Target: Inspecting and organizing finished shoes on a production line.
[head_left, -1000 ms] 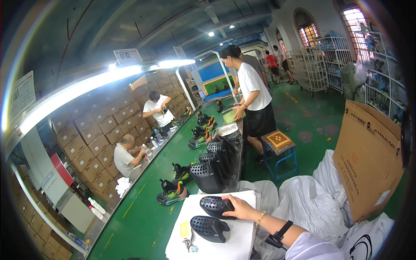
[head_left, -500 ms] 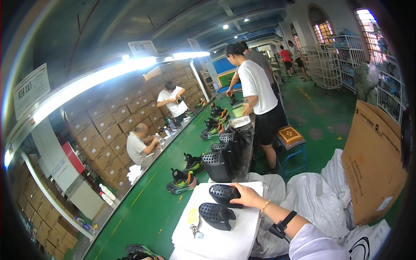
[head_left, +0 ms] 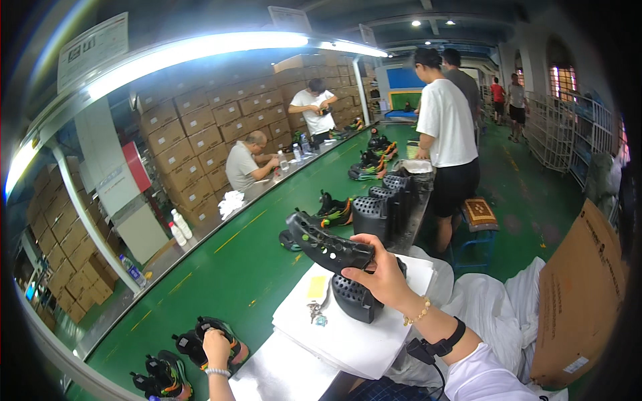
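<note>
In my right hand (head_left: 386,274) is a black perforated plastic shoe tree (head_left: 319,242), raised and tilted above the white paper stack (head_left: 338,342). Fingers and thumb grip its near end. Beneath it a second black shoe tree (head_left: 353,299) stands on the paper, partly covered by my hand. At the lower left, my left hand (head_left: 216,349) closes on the upper part of a black sneaker (head_left: 235,341) with orange and green on its sole. My fingers hide part of that shoe. Its companion shoe (head_left: 190,347) lies right beside it.
Another pair of sneakers (head_left: 164,375) sits nearer on the green belt (head_left: 221,281). Several tall black perforated holders (head_left: 370,217) line the belt's right side. Keys (head_left: 317,313) with a yellow tag lie on the paper. A cardboard box (head_left: 578,301) and white sacks (head_left: 485,301) stand right. Co-workers stand farther along.
My right hand has lifted one shoe tree off the paper and tilted it. My left hand has come into view and taken hold of a sneaker. The view has swung left.
</note>
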`<state>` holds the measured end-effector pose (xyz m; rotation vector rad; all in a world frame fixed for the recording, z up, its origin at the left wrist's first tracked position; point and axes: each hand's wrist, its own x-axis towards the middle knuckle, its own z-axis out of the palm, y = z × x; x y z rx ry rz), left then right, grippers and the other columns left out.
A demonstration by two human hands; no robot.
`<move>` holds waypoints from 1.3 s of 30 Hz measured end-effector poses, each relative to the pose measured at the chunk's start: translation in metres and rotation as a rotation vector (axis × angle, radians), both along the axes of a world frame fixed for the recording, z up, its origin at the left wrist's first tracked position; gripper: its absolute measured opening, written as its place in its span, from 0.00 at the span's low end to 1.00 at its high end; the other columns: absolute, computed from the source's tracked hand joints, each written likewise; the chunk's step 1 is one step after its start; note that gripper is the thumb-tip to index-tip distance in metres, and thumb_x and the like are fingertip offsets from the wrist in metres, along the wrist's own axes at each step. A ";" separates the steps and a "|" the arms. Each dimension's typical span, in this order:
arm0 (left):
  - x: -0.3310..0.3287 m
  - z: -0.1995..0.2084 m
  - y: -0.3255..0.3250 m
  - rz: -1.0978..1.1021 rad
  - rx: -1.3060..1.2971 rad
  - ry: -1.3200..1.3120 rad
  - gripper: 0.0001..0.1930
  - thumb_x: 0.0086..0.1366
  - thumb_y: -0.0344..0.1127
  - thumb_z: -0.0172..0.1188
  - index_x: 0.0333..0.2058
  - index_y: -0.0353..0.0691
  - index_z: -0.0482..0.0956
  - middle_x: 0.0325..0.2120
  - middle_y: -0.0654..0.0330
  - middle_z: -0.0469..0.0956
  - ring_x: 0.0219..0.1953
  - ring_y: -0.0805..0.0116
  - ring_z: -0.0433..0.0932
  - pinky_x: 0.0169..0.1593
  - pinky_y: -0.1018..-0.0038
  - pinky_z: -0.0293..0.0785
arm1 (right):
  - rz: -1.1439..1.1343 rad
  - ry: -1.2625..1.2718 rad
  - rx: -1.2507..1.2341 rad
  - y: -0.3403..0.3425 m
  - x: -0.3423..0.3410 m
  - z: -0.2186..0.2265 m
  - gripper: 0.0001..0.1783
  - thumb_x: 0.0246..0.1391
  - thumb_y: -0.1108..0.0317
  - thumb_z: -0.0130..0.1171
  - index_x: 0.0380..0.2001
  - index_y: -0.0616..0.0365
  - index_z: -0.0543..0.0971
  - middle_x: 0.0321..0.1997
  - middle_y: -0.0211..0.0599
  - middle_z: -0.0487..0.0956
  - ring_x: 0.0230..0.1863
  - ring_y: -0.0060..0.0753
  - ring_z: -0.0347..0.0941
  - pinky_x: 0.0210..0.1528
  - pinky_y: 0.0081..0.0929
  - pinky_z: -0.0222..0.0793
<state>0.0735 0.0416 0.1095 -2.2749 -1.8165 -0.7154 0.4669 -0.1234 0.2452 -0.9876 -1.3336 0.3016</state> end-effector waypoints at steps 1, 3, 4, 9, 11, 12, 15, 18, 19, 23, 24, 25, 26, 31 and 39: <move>0.014 0.009 -0.021 -0.016 0.138 -0.192 0.09 0.51 0.27 0.48 0.26 0.31 0.77 0.29 0.51 0.73 0.37 0.54 0.72 0.41 0.65 0.68 | 0.067 0.027 -0.025 0.000 -0.007 0.006 0.30 0.45 0.66 0.64 0.48 0.65 0.62 0.36 0.39 0.78 0.35 0.19 0.74 0.38 0.17 0.70; 0.014 -0.004 -0.047 0.122 0.243 -0.390 0.10 0.55 0.30 0.49 0.32 0.30 0.75 0.29 0.51 0.71 0.35 0.53 0.71 0.40 0.64 0.67 | 0.167 0.044 -0.001 0.017 -0.034 0.007 0.26 0.46 0.65 0.63 0.44 0.67 0.66 0.31 0.36 0.78 0.29 0.16 0.73 0.31 0.15 0.69; 0.013 -0.011 -0.059 0.180 0.243 -0.444 0.12 0.56 0.32 0.49 0.35 0.30 0.75 0.30 0.51 0.71 0.35 0.53 0.71 0.40 0.64 0.66 | 0.136 -0.084 -0.101 0.024 -0.047 0.009 0.24 0.47 0.63 0.62 0.42 0.68 0.67 0.24 0.36 0.77 0.23 0.16 0.71 0.25 0.17 0.66; 0.011 -0.043 -0.075 0.248 0.245 -0.424 0.23 0.54 0.37 0.56 0.49 0.35 0.67 0.42 0.45 0.69 0.43 0.48 0.70 0.46 0.63 0.66 | 0.283 -0.430 -0.240 0.084 -0.148 -0.012 0.22 0.46 0.59 0.61 0.36 0.67 0.71 0.22 0.46 0.76 0.24 0.36 0.75 0.28 0.29 0.68; -0.001 -0.048 -0.073 0.217 0.210 -0.408 0.26 0.53 0.39 0.59 0.50 0.36 0.67 0.44 0.45 0.68 0.44 0.48 0.70 0.46 0.63 0.67 | 0.294 -0.579 -0.239 0.108 -0.192 -0.031 0.22 0.46 0.58 0.61 0.35 0.68 0.72 0.23 0.50 0.76 0.26 0.44 0.75 0.31 0.34 0.69; -0.002 -0.045 -0.075 0.203 0.177 -0.455 0.25 0.52 0.38 0.60 0.49 0.37 0.68 0.44 0.46 0.69 0.43 0.50 0.72 0.45 0.64 0.68 | 0.279 -0.687 -0.251 0.119 -0.212 -0.035 0.21 0.45 0.58 0.61 0.33 0.68 0.73 0.25 0.52 0.76 0.29 0.48 0.75 0.33 0.35 0.70; -0.009 -0.045 -0.076 0.212 0.148 -0.522 0.24 0.52 0.38 0.60 0.48 0.38 0.70 0.42 0.47 0.70 0.41 0.51 0.73 0.44 0.64 0.68 | 0.300 -0.893 -0.307 0.143 -0.263 -0.037 0.21 0.44 0.57 0.62 0.30 0.68 0.75 0.27 0.54 0.76 0.32 0.51 0.75 0.36 0.37 0.71; -0.014 -0.046 -0.078 0.234 0.131 -0.490 0.23 0.50 0.40 0.61 0.45 0.38 0.73 0.41 0.46 0.72 0.42 0.51 0.73 0.44 0.64 0.69 | 0.339 -1.022 -0.416 0.160 -0.305 -0.043 0.20 0.41 0.56 0.63 0.26 0.66 0.77 0.30 0.53 0.77 0.34 0.50 0.75 0.38 0.36 0.72; -0.016 -0.048 -0.077 0.246 0.150 -0.455 0.23 0.50 0.40 0.62 0.45 0.38 0.73 0.40 0.47 0.73 0.40 0.52 0.74 0.42 0.64 0.69 | 0.302 -1.040 -0.389 0.165 -0.316 -0.048 0.21 0.40 0.55 0.64 0.26 0.65 0.77 0.29 0.51 0.77 0.34 0.48 0.75 0.37 0.35 0.72; -0.017 -0.049 -0.075 0.276 0.170 -0.427 0.23 0.49 0.41 0.62 0.43 0.38 0.74 0.37 0.48 0.74 0.37 0.51 0.75 0.40 0.64 0.70 | 0.216 -1.069 -0.287 0.176 -0.336 -0.063 0.23 0.37 0.49 0.64 0.25 0.62 0.78 0.28 0.47 0.78 0.32 0.43 0.76 0.35 0.33 0.73; -0.017 -0.049 -0.073 0.280 0.144 -0.453 0.23 0.50 0.43 0.62 0.43 0.38 0.74 0.37 0.48 0.74 0.38 0.51 0.75 0.40 0.64 0.70 | 0.225 -1.075 -0.279 0.179 -0.338 -0.065 0.23 0.37 0.49 0.64 0.25 0.62 0.78 0.28 0.47 0.78 0.32 0.43 0.76 0.35 0.33 0.73; -0.016 -0.047 -0.074 0.287 0.162 -0.427 0.23 0.50 0.43 0.62 0.43 0.38 0.74 0.37 0.48 0.74 0.36 0.50 0.75 0.39 0.63 0.70 | 0.196 -1.081 -0.251 0.181 -0.340 -0.067 0.24 0.37 0.49 0.64 0.24 0.62 0.79 0.27 0.46 0.78 0.31 0.42 0.77 0.34 0.32 0.73; -0.015 -0.047 -0.074 0.290 0.163 -0.430 0.23 0.50 0.43 0.62 0.43 0.38 0.74 0.37 0.48 0.74 0.36 0.50 0.75 0.39 0.63 0.70 | 0.160 -1.087 -0.229 0.182 -0.340 -0.069 0.24 0.37 0.48 0.63 0.24 0.61 0.79 0.26 0.44 0.78 0.30 0.41 0.77 0.33 0.31 0.73; -0.013 -0.042 -0.073 0.326 0.135 -0.414 0.22 0.49 0.43 0.62 0.42 0.41 0.74 0.36 0.49 0.74 0.33 0.51 0.75 0.37 0.63 0.70 | 0.128 -1.106 -0.322 0.193 -0.345 -0.069 0.21 0.36 0.50 0.65 0.26 0.58 0.80 0.29 0.42 0.79 0.33 0.39 0.77 0.35 0.30 0.74; -0.013 -0.041 -0.072 0.337 0.134 -0.430 0.20 0.48 0.41 0.62 0.41 0.42 0.74 0.33 0.52 0.73 0.33 0.53 0.75 0.37 0.63 0.70 | 0.285 -1.228 -0.814 0.201 -0.340 -0.037 0.29 0.27 0.45 0.69 0.30 0.56 0.80 0.33 0.40 0.80 0.37 0.36 0.77 0.38 0.28 0.73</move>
